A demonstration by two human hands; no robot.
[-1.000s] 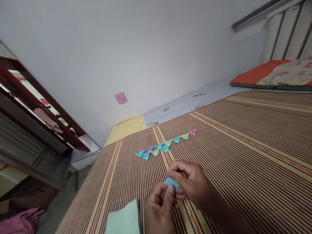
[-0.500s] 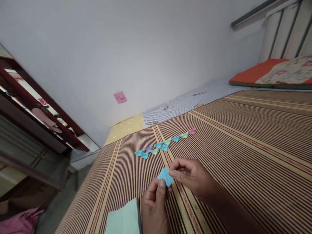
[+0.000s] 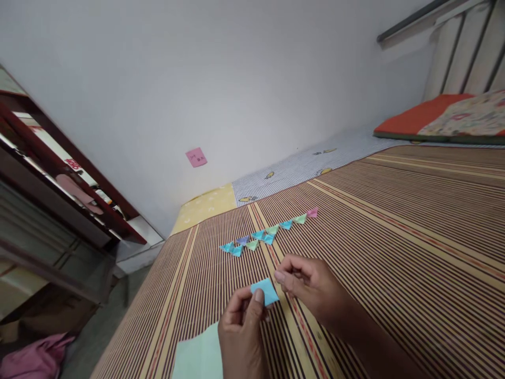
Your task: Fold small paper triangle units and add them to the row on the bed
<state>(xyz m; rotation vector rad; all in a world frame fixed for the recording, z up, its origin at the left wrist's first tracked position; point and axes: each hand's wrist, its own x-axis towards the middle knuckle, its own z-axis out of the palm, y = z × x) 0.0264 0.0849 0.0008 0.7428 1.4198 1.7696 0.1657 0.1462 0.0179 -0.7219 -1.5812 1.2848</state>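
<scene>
Between the thumb and fingers of my left hand (image 3: 244, 323) is a small blue square of folded paper (image 3: 266, 291), held low over the striped mat. My right hand (image 3: 302, 281) hovers just to its right, apart from the paper, with thumb and fingertips curled together and nothing visible in them. Beyond both hands, several small folded paper triangles (image 3: 269, 239) in blue, green, purple and pink lie in a slanting row. A pale green sheet (image 3: 199, 353) lies left of my left hand, which partly covers it.
The striped mat (image 3: 394, 221) spreads over the bed, with a patterned sheet (image 3: 284, 173) along the wall. A pink sticky note (image 3: 196, 157) is on the wall. An orange and floral folded quilt (image 3: 418, 121) lies far right. Shelves (image 3: 79, 173) and pink cloth (image 3: 35, 355) are at left.
The blue paper has turned from a diamond angle to a squarer one and shifted slightly left and down with my left hand. My right fingers have come off its corner.
</scene>
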